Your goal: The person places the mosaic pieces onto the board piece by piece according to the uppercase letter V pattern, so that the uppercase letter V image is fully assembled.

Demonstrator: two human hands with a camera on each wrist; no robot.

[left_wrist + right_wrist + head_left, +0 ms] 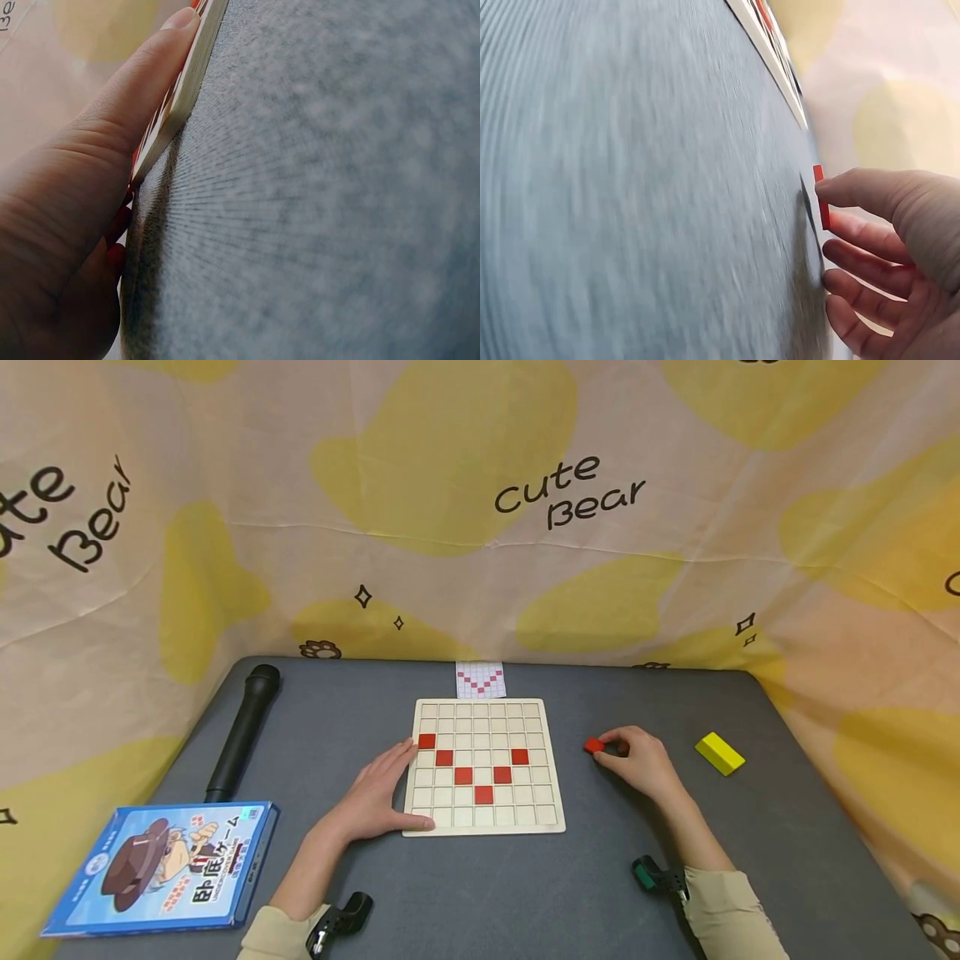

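A pale square grid board point(442, 817) lies on the grey table, with several red square tiles set in its cells in a V-like pattern. My left hand point(375, 795) rests at the board's left edge, fingers extended along the side and thumb point(142, 82) on the near left corner. To the right of the board, my right hand point(639, 762) pinches a red square tile point(593, 745) between thumb and fingers. In the right wrist view that tile point(822, 199) is seen edge-on, just above the table surface.
Behind the board lies a small card point(481, 680) printed with a pink V pattern. A yellow block point(720, 753) sits right of my right hand. At left are a black microphone-shaped object point(243, 731) and a blue game box point(165, 867). A patterned cloth point(480, 527) hangs behind the table.
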